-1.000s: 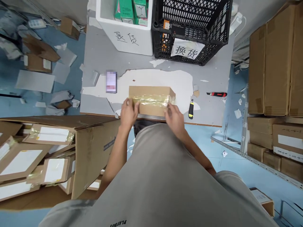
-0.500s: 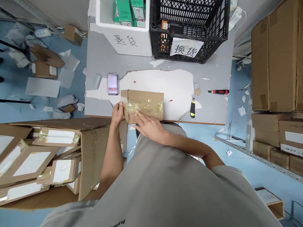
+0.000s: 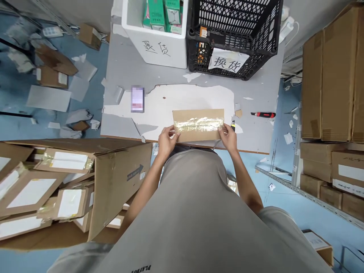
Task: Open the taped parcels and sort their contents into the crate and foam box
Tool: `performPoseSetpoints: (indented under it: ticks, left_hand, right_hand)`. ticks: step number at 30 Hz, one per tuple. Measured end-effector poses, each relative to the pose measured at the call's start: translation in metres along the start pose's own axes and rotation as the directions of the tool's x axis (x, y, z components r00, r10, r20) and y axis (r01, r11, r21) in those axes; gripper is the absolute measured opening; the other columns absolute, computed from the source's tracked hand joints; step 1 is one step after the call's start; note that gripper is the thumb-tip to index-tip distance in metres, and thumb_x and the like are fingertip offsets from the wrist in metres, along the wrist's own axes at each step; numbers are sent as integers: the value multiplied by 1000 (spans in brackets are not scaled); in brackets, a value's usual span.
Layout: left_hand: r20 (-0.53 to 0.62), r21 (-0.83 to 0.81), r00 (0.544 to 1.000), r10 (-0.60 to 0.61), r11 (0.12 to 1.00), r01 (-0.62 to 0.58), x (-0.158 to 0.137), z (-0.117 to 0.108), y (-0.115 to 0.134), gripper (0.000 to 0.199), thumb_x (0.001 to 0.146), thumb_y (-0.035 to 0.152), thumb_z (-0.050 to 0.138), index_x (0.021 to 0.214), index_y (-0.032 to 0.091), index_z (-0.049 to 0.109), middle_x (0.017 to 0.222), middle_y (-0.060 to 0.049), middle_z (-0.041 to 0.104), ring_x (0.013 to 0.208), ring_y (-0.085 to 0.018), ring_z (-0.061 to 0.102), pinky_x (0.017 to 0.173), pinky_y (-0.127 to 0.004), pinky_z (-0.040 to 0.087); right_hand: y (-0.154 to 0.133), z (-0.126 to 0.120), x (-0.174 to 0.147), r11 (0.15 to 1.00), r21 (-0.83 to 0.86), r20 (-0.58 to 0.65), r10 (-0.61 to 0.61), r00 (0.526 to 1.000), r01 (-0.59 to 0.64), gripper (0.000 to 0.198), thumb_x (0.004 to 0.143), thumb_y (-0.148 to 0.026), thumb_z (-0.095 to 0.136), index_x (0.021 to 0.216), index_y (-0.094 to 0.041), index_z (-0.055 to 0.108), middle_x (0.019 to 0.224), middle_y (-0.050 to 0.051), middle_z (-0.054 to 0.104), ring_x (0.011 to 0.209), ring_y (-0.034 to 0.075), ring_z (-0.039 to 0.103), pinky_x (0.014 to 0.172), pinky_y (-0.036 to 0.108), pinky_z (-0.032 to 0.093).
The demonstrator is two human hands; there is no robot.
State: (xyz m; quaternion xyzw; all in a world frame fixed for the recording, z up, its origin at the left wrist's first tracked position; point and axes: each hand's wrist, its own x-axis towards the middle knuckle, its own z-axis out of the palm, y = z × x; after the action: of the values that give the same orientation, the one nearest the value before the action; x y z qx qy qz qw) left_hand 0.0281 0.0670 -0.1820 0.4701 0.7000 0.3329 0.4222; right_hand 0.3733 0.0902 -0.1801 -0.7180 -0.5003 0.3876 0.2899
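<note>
A brown box (image 3: 196, 136) is at the near edge of the table (image 3: 256, 91), right in front of the person. I can't tell if it sits flat on the table or is held up a little. A band of shiny tape (image 3: 198, 124) runs along its top from end to end.

The left hand (image 3: 168, 139) grips the left end of the box, with the thumb at the near corner. The right hand (image 3: 228, 137) grips the right end, with its thumb on the edge and its fingers bent.

A yellow and black knife (image 3: 233, 125) peeks out just past the right hand, which hides most of it. Farther right lies a red and black knife (image 3: 264, 114). Under and behind the box, the table has a big white patch (image 3: 196, 96). To the left lies a phone (image 3: 137, 99), all blurry.

At the back of the table, a white bin (image 3: 167, 51) holds green boxes (image 3: 156, 17). Next to it is a black crate (image 3: 260, 53) with a paper sign (image 3: 228, 60) on its front.

Left of the person, a big open carton (image 3: 113, 189) is full of taped parcels (image 3: 31, 189). On the right, brown cartons (image 3: 338, 76) are piled up high.
</note>
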Motion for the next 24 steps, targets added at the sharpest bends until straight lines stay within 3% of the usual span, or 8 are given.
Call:
performPoseSetpoints:
  ticks: [3, 9, 13, 19, 24]
  left_hand:
    - [49, -31, 997, -63, 997, 64, -15, -10, -2, 48, 84, 42, 93, 125, 18, 83, 124, -15, 86, 116, -36, 84, 113, -52, 68]
    - [146, -45, 948, -284, 955, 294, -45, -22, -17, 59, 61, 58, 111, 99, 22, 83, 111, -14, 91, 114, -42, 87, 119, -63, 66]
    - [150, -127, 943, -296, 941, 315, -47, -19, -20, 64, 61, 65, 110, 101, 21, 85, 115, -15, 91, 118, -42, 86, 121, -63, 65]
    - [118, -239, 961, -249, 933, 271, -7, -12, -12, 84, 59, 77, 104, 115, 17, 88, 121, -17, 89, 117, -40, 85, 118, -60, 67]
    - [117, -238, 954, -275, 925, 296, 53, -12, 5, 77, 54, 71, 106, 105, 16, 88, 113, -17, 90, 118, -43, 84, 117, -59, 66]
  right_hand:
    - [10, -2, -23, 998, 64, 3, 18, 1000, -18, 66, 94, -78, 77, 130, -23, 76, 138, 21, 85, 128, 37, 82, 114, 58, 68]
    - [27, -11, -63, 959, 202, 105, 178, 978, -196, 64, 77, -79, 91, 106, -29, 64, 123, 15, 87, 124, 37, 84, 106, 60, 73]
    - [26, -13, -61, 959, 200, 101, 184, 978, -201, 62, 79, -79, 90, 105, -29, 64, 122, 14, 87, 122, 35, 84, 107, 58, 73]
    - [11, -5, -16, 991, 88, 51, 98, 994, -102, 69, 86, -82, 79, 122, -24, 72, 128, 16, 86, 115, 32, 83, 104, 52, 70]
    - [-2, 8, 34, 999, 8, 0, 35, 999, -35, 72, 91, -83, 70, 125, -20, 76, 122, 16, 85, 106, 28, 81, 103, 46, 67]
